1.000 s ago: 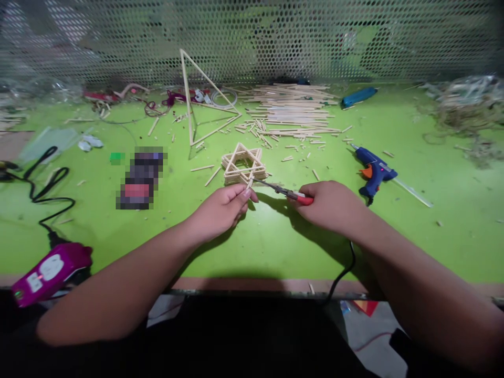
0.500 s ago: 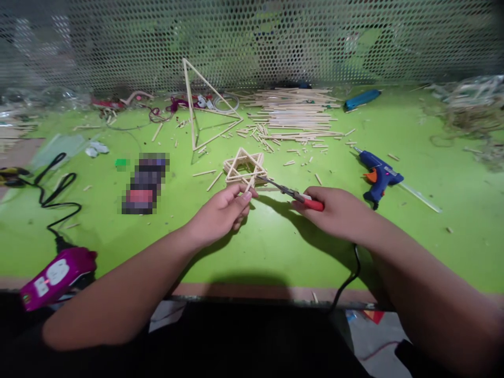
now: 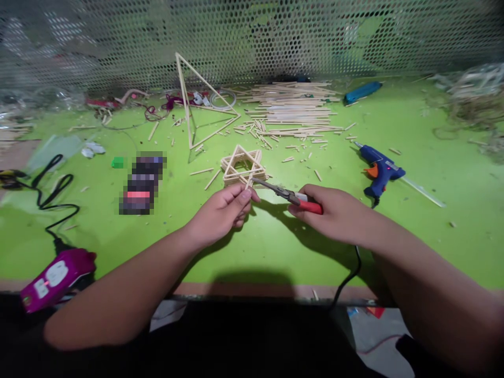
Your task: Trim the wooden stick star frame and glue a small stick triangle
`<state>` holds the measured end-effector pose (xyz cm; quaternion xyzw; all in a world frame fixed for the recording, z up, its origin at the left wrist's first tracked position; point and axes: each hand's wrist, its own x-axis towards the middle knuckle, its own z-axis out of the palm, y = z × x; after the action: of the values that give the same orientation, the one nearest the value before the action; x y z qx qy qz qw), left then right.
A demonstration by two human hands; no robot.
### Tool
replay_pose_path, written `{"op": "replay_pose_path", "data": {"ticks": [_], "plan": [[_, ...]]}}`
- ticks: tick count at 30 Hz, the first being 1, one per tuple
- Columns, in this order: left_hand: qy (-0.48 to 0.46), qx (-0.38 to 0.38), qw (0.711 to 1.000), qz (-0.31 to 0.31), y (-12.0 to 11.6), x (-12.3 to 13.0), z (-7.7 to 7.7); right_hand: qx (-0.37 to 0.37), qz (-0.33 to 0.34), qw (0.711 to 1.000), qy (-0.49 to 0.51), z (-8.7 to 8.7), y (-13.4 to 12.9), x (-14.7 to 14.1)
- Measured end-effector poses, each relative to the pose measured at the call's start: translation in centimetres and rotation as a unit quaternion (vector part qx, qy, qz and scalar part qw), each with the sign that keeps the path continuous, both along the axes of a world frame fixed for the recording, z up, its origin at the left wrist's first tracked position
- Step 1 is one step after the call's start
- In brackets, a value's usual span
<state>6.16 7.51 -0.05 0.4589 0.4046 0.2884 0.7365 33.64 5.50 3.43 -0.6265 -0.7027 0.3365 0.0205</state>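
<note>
A grey perforated metal screen [image 3: 252, 37] stands along the far side of a lime-green workbench top [image 3: 444, 247], whose near edge is a tan strip [image 3: 331, 292]. Past that edge, a grey floor [image 3: 378, 341] shows at right, under dim, even light.

Nothing legible anywhere in view. Magenta box [image 3: 57, 278] at the lower left of the bench [image 3: 275, 257]: two white patches on its top face, one larger [image 3: 56, 273], one smaller [image 3: 41, 287], any marks on them too small to read. Pixelated block [image 3: 142, 184] left of centre: pixelated past reading, only a red band showing. No letters, numbers or brand readable on either.
</note>
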Motion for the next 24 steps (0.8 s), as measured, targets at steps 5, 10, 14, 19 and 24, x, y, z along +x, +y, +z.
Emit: {"op": "replay_pose_path", "data": {"ticks": [5, 10, 14, 19, 24], "plan": [[-0.001, -0.005, 1.000, 0.003, 0.0, 0.1, -0.1, 0.004, 0.001, 1.000, 0.007, -0.1, -0.1, 0.0], [0.043, 0.022, 0.999, -0.002, 0.1, 0.0, -0.2, 0.003, 0.002, 1.000, 0.012, -0.2, -0.1, 0.1], [0.101, 0.071, 0.992, -0.001, 0.2, -0.1, -0.1, 0.023, -0.017, 0.999, -0.028, -0.4, -0.1, -0.2], [0.105, 0.077, 0.991, 0.015, 0.2, -0.1, -0.4, 0.026, -0.052, 0.995, -0.079, -0.4, 0.4, -1.1], [0.121, 0.079, 0.989, 0.022, 0.3, -0.2, -0.2, 0.005, -0.076, 0.994, -0.084, -0.3, 1.1, -1.4]]}}
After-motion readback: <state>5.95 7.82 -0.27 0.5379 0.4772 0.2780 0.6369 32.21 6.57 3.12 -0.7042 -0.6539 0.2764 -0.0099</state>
